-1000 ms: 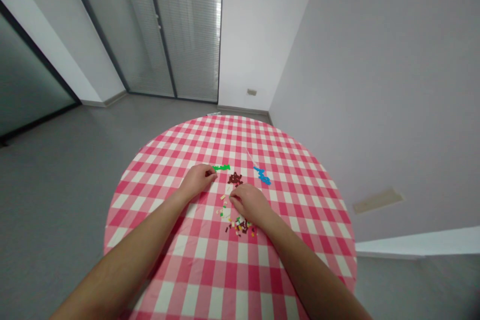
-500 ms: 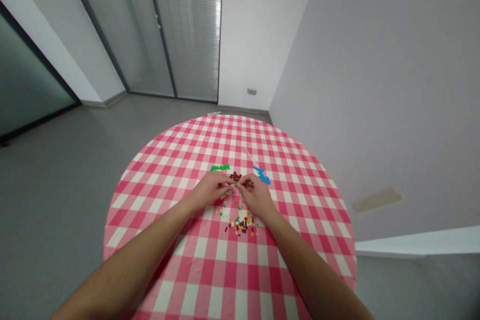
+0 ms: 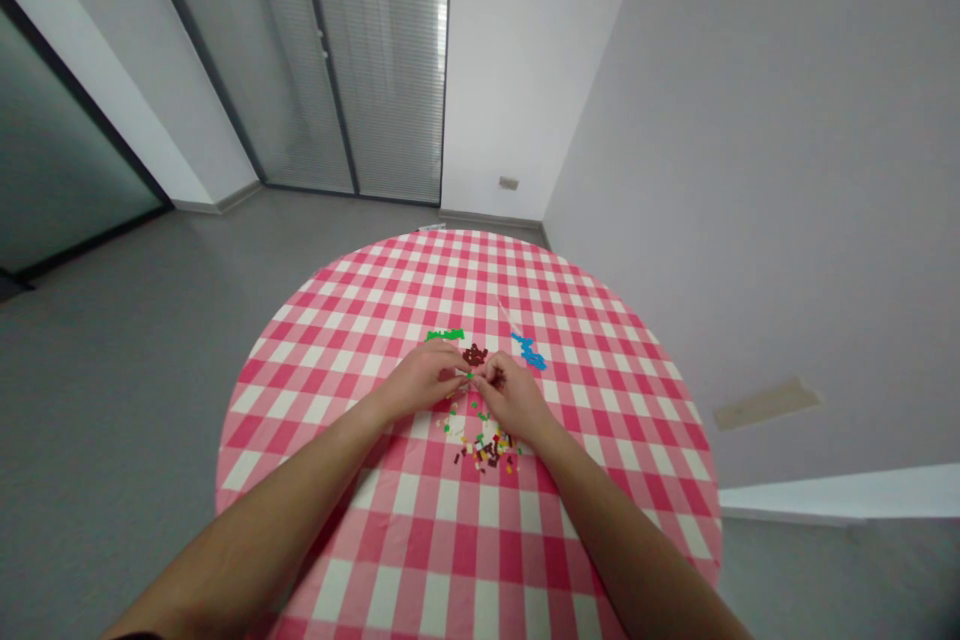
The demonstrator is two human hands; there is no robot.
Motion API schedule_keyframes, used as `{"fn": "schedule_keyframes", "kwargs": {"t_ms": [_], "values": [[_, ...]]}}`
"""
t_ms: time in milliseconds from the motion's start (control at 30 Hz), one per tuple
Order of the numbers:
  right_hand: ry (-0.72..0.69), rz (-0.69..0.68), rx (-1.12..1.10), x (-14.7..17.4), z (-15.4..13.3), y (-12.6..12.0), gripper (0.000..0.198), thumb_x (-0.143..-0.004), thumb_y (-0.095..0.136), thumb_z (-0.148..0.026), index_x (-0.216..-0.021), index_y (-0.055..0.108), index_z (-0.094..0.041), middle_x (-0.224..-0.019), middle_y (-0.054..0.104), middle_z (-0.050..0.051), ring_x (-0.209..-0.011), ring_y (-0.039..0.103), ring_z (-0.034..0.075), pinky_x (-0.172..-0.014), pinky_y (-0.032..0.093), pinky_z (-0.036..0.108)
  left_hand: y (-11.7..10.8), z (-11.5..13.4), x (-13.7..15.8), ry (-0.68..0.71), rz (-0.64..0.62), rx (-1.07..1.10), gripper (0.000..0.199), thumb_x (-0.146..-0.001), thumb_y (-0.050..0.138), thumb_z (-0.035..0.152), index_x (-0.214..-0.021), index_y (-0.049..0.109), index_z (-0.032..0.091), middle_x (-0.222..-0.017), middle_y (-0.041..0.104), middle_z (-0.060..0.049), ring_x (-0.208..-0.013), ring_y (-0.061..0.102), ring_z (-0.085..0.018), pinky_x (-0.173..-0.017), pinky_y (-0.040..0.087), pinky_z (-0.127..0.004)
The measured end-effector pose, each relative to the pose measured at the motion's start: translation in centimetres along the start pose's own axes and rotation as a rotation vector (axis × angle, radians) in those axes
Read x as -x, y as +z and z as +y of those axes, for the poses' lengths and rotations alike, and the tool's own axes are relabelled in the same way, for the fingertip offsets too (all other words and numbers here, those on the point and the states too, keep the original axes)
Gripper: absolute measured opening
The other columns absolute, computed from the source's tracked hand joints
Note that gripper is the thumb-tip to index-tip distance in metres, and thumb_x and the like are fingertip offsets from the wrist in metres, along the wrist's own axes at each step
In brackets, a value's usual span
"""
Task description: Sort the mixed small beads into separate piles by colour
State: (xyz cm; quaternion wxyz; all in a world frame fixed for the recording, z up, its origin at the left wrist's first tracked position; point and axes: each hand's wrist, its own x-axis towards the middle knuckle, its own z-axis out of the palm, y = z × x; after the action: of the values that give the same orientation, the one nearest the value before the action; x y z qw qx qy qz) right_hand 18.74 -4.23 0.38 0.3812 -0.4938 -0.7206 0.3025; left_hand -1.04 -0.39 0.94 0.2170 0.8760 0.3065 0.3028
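Left hand [image 3: 421, 380] swung in to right hand [image 3: 516, 397], nearside of brown brick pile [image 3: 475, 355]; left pinches green brick [image 3: 470, 376] between them, right's grip unclear.

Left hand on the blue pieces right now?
No, the left hand has its fingertips at a small green piece, while the blue pieces lie apart, beyond the right hand.

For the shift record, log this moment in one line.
left hand: pinching small green piece | right hand: fingertips close by | beyond: green pieces, brown pieces, blue pieces | nearer: mixed loose pieces | surface: gingham tablecloth
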Motion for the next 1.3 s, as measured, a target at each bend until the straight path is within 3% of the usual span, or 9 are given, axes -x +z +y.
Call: {"fn": "schedule_keyframes", "kwargs": {"t_ms": [233, 400, 567, 700, 1000, 1300], "values": [[-0.020, -0.036, 0.069, -0.1, -0.2, -0.4, 0.013, -0.085, 0.056, -0.019, -0.077, 0.047, -0.022, -0.073, 0.058, 0.000, -0.064, 0.051, 0.015, -0.059, 0.037, 0.027, -1.1, -0.5, 0.1, -0.070, -0.007, -0.111, 0.009, -0.085, 0.064, 0.020, -0.085, 0.073, 0.021, -0.086, 0.073, -0.004, -0.085, 0.062, -0.020, -0.083, 0.045, -0.037], [-0.121, -0.172, 0.325, 0.0, -0.5, -1.3, 0.017, -0.081, 0.057, -0.014, -0.071, 0.044, -0.020, -0.071, 0.054, 0.001, -0.067, 0.047, 0.016, -0.061, 0.031, 0.027, -3.4, -2.3, 0.4, -0.308, 0.028, -0.203, 0.012, -0.084, 0.066, 0.028, -0.080, 0.075, 0.021, -0.082, 0.074, -0.005, -0.081, 0.062, -0.021, -0.078, 0.044, -0.036], [-0.120, -0.328, 0.395, 0.2, -0.4, -1.0, 0.021, -0.073, 0.058, -0.008, -0.067, 0.041, -0.020, -0.067, 0.049, -0.001, -0.063, 0.042, 0.013, -0.058, 0.025, 0.026, -4.9, -2.6, 0.5, -0.465, -0.019, -0.232, 0.017, -0.082, 0.067, 0.033, -0.077, 0.077, 0.020, -0.079, 0.075, -0.006, -0.075, 0.063, -0.021, -0.068, 0.042, -0.032], [-0.106, -0.363, 0.398, 0.2, -0.3, -0.7, 0.022, -0.068, 0.055, -0.004, -0.064, 0.040, -0.019, -0.064, 0.046, -0.002, -0.061, 0.040, 0.012, -0.057, 0.023, 0.025, -4.7, -3.1, 0.6, -0.567, -0.059, -0.268, 0.018, -0.080, 0.065, 0.031, -0.078, 0.079, 0.020, -0.078, 0.075, -0.007, -0.072, 0.065, -0.021, -0.063, 0.040, -0.030], [-0.105, -0.363, 0.385, 0.2, -0.7, -0.8, 0.022, -0.067, 0.055, -0.005, -0.064, 0.038, -0.019, -0.064, 0.044, -0.003, -0.060, 0.039, 0.012, -0.056, 0.023, 0.024, -3.5, -5.1, 1.0, -0.683, 0.007, -0.163, 0.020, -0.079, 0.065, 0.035, -0.079, 0.078, 0.020, -0.080, 0.076, -0.006, -0.074, 0.067, -0.020, -0.064, 0.043, -0.028], [-0.091, -0.350, 0.334, 0.3, -0.5, -0.7, 0.023, -0.063, 0.052, -0.001, -0.063, 0.038, -0.020, -0.064, 0.046, -0.003, -0.060, 0.041, 0.012, -0.055, 0.024, 0.024, -3.5, -4.9, 1.2, -0.687, -0.001, -0.088, 0.020, -0.078, 0.064, 0.033, -0.082, 0.078, 0.019, -0.084, 0.077, -0.008, -0.077, 0.068, -0.022, -0.065, 0.044, -0.030]]}}
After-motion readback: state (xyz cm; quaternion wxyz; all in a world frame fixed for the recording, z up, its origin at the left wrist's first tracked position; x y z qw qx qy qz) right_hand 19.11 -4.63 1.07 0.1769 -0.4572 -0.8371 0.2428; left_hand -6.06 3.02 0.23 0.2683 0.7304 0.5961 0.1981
